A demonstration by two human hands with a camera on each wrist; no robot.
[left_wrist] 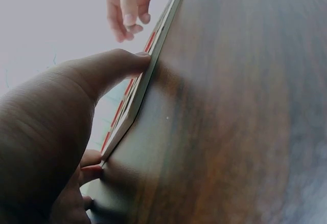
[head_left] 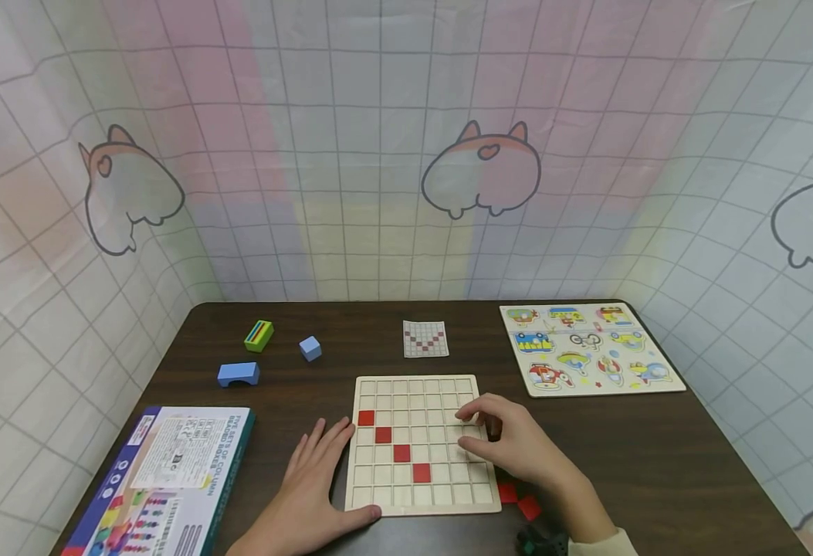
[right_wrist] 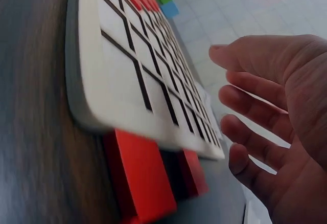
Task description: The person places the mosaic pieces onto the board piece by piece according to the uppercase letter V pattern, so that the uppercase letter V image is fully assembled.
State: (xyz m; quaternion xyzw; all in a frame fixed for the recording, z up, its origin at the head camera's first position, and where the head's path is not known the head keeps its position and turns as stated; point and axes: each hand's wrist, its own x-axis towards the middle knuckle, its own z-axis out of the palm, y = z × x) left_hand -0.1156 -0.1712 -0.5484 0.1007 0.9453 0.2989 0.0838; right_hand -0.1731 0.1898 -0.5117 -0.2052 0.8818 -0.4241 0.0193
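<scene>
A pale gridded board point(head_left: 441, 378) lies flat on the table with several red square tiles point(head_left: 402, 453) in a diagonal line in its cells. My left hand point(head_left: 312, 486) rests at its lower left corner, the thumb touching the near edge and the straight, spread fingers along the left side. Above the board's right side, my right hand point(head_left: 513, 440) hovers with loosely bent fingers. Thumb and fingertips are apart in the right wrist view, with nothing between them. Loose red tiles point(right_wrist: 145, 175) lie by the board's near right corner, partly under its edge in that view.
Behind the board lies a small printed pattern card point(head_left: 425, 340). A picture puzzle board point(head_left: 590, 347) is at the back right. To the left are a boxed set point(head_left: 163, 479), a blue arch block point(head_left: 238, 374), a blue cube point(head_left: 310, 348) and a striped block point(head_left: 259, 336).
</scene>
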